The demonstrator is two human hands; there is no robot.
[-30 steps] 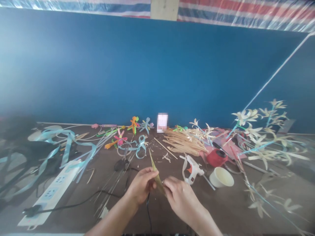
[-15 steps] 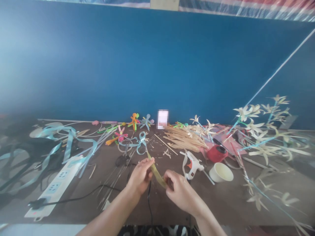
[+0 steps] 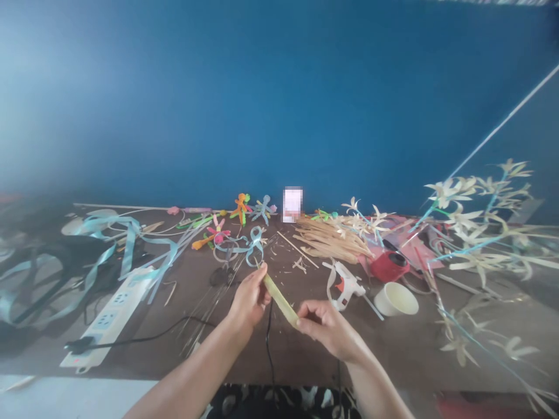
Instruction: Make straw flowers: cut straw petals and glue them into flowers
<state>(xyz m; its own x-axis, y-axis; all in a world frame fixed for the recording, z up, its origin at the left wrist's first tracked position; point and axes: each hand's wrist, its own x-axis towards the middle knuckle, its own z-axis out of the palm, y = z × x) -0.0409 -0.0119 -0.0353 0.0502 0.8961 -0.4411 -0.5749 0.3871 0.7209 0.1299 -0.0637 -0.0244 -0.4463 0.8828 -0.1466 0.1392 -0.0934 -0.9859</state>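
Observation:
A flat yellow-green strip [image 3: 280, 300], like a length of dried leaf, stretches between my two hands above the brown table. My left hand [image 3: 250, 295] pinches its upper end between thumb and fingers. At the lower end, the thumb and forefinger of my right hand [image 3: 325, 327] grip it, the other fingers curled. Just beyond my left fingertips is a looped light-blue ribbon [image 3: 254, 244]; whether it touches them I cannot tell. A white glue gun [image 3: 345, 285] lies to the right of my right hand.
A white power strip [image 3: 109, 320] with a black plug lies at left near tangled blue ribbon [image 3: 130, 244]. Pale dried strips [image 3: 332, 240] are piled at the back. On the right are a cream cup [image 3: 396, 299], a red roll [image 3: 386, 265] and pale flower stems [image 3: 476, 256].
The strip, bowed and turned partly edge-on before, is now straighter with its flat face showing. My right hand has turned slightly at its end. The camera view has tilted a little.

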